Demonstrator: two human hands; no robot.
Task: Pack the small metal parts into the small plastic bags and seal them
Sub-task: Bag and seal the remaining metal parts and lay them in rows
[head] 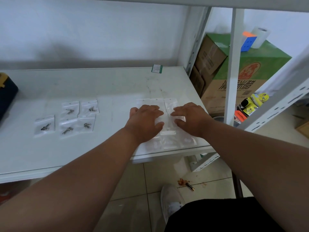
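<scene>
Fingers [157, 109] press bags [167, 118]; five filled bags [70, 108].

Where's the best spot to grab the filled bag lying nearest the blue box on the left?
Probably pinch the filled bag at its top strip, coming from the far side: it lies flat, the metal part sits low in it, and the upper edge looks free of neighbours.

— The table [103, 84] looks like smooth white laminate with a faint sheen, a bit scuffed

— And the small bags [170, 104]? Thin clear plastic, glossy; the filled bags [78, 116] hold dull grey metal parts [67, 130]

— Beside it, a cardboard box [234, 77], matt, green print; glazed floor tiles [209, 186] below; painted metal shelf post [234, 64]
</scene>
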